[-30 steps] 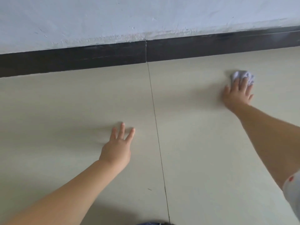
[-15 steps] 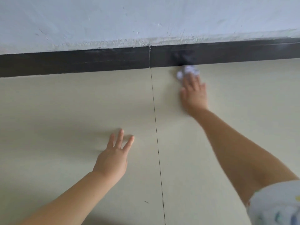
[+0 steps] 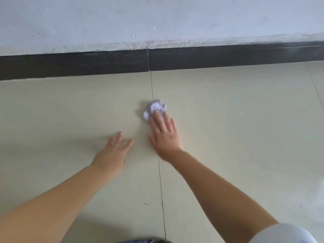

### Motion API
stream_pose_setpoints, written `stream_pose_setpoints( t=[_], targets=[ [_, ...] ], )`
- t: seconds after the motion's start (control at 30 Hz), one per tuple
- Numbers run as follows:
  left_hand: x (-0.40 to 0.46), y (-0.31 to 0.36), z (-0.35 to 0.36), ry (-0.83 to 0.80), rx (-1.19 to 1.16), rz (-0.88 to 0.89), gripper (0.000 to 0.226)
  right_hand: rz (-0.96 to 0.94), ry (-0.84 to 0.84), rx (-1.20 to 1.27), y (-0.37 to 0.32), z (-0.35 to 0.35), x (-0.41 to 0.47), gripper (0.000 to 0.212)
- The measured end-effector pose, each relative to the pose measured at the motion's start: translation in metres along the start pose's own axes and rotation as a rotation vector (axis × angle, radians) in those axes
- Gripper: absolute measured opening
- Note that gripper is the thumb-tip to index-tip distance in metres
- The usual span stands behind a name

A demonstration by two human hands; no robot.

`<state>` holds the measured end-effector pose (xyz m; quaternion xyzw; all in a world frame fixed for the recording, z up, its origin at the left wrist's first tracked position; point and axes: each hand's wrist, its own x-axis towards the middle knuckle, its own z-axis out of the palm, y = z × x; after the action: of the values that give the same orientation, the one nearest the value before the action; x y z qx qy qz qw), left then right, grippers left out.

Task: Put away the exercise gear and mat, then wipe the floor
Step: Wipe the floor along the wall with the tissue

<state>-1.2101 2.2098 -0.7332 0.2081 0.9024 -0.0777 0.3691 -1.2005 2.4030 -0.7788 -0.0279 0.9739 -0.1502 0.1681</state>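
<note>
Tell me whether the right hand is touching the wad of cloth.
Touching. The head view shows the right hand with its straight fingers lying on top of the crumpled cloth, pressing it onto the floor.

Soft, even daylight; faint shadows (slight motion blur, edges bowed).

A pale wall [image 3: 157, 18] (scuffed along its foot) meets a dark skirting board [image 3: 70, 64].

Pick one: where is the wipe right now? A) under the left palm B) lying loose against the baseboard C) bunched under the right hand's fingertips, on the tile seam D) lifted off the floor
C: the right hand presses the crumpled wipe with straight fingers onto the floor, on the tile seam.
</note>
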Motion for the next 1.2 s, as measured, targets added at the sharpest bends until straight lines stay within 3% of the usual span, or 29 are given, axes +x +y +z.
stream_pose_setpoints(
  t=[0.07, 0.13, 0.33, 0.47, 0.57, 0.7, 0.83, 0.93, 0.97, 1.07, 1.2],
  targets=[
    [0.002, -0.002, -0.007, -0.037, -0.009, 0.002, 0.069, -0.141, -0.052, -0.037, 0.011, 0.000, -0.022, 0.070],
    [0.002, -0.004, -0.016, -0.074, -0.033, 0.006, 0.064, -0.116, -0.040, -0.060, 0.047, -0.009, -0.032, 0.071],
    [0.000, -0.007, -0.023, -0.125, -0.112, -0.003, 0.061, 0.592, 0.135, 0.133, 0.161, -0.031, -0.080, 0.058],
    [-0.014, -0.001, -0.010, -0.177, -0.110, -0.005, 0.059, 0.784, 0.226, 0.259, 0.145, -0.024, -0.086, 0.056],
    [-0.026, 0.001, -0.008, -0.211, -0.074, 0.005, 0.056, 0.620, 0.232, 0.223, 0.097, -0.005, -0.092, 0.067],
    [-0.050, 0.001, -0.045, -0.218, 0.034, 0.052, 0.053, 0.311, 0.077, 0.122, 0.035, 0.005, -0.129, 0.085],
    [-0.069, -0.001, -0.114, -0.180, 0.162, 0.103, 0.049, 0.422, -0.123, 0.132, 0.033, -0.033, -0.131, 0.062],
    [-0.056, 0.007, -0.169, -0.108, 0.272, 0.087, 0.045, 0.516, -0.286, 0.316, 0.046, -0.081, -0.116, 0.023],
    [-0.049, 0.012, -0.185, -0.078, 0.283, 0.071, 0.043, 0.534, -0.310, 0.371, 0.050, -0.102, -0.113, 0.020],
    [-0.024, 0.043, -0.205, 0.042, 0.283, 0.110, 0.035, 0.534, -0.341, 0.332, 0.059, -0.160, -0.110, 0.025],
    [0.009, 0.106, -0.161, 0.037, 0.211, 0.283, 0.040, 0.458, -0.305, -0.045, 0.067, -0.226, -0.125, 0.038]
  ],
)
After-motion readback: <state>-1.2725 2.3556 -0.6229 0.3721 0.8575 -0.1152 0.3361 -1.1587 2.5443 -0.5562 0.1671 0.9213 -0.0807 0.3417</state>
